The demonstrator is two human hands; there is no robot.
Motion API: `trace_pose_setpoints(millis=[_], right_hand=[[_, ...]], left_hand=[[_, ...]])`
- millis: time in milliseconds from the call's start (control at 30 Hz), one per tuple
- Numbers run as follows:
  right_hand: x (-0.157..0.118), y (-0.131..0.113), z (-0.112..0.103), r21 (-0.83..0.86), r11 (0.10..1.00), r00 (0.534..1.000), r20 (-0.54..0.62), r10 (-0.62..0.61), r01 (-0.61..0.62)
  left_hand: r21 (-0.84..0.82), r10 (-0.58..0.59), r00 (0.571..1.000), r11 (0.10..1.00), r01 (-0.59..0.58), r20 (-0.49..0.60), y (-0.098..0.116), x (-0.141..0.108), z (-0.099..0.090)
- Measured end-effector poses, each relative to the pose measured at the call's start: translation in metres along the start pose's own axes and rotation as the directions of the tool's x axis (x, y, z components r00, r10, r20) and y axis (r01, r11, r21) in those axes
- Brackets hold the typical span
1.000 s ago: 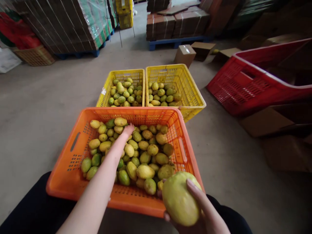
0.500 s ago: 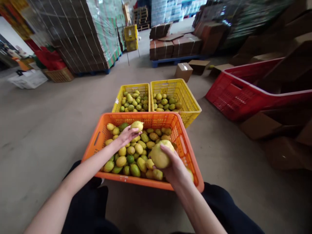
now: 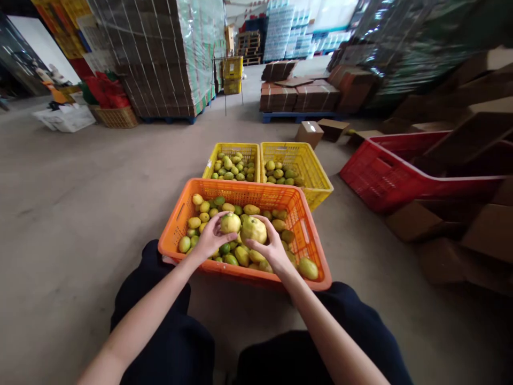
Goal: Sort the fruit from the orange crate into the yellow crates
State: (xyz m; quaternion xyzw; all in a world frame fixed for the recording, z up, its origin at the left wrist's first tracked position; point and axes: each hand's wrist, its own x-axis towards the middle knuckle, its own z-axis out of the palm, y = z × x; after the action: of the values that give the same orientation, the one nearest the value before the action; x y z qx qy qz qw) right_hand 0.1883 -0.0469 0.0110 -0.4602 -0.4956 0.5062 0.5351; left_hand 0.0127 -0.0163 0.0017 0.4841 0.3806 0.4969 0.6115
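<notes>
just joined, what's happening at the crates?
A person holds two fruits above an orange plastic mesh crate of similar fruit. The left-hand grip has a small rounded yellow-green fruit; the right-hand grip has a larger, lumpy yellow-green fruit. They're side by side; hard to tell if they touch. Just beyond, two yellow plastic mesh crates also hold fruit. A red plastic crate stands off to the right.

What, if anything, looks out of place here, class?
An open brown cardboard box on the grey floor beyond the yellow plastic crates looks stray, sitting apart from the strapped cardboard stack. Beside it, a small yellow object, too tiny to identify, also seems misplaced.
</notes>
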Motion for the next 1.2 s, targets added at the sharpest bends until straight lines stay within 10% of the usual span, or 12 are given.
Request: trace_pose_setpoints(millis=[233,533,900,1200], right_hand=[[-0.001,0.004,0.001,-0.11,0.989,0.995,0.014,-0.096,0.097],[-0.006,0.006,0.007,-0.315,0.906,0.959,0.11,-0.262,0.283],[-0.001,0.001,0.013,-0.166,0.982,0.995,-0.025,-0.096,0.091],[0.001,0.002,0.009,-0.174,0.982,0.992,-0.093,-0.083,0.066]], left_hand=[[0.095,0.063,0.983,0.992,-0.08,0.17,0.002,-0.016,0.006],[-0.129,-0.049,0.999,0.991,0.046,-0.017,0.005,-0.01,0.012],[-0.51,-0.457,0.888,0.776,0.372,-0.048,0.013,0.002,0.006],[-0.568,-0.487,0.873,0.719,0.401,-0.001,0.019,0.0,0.005]])
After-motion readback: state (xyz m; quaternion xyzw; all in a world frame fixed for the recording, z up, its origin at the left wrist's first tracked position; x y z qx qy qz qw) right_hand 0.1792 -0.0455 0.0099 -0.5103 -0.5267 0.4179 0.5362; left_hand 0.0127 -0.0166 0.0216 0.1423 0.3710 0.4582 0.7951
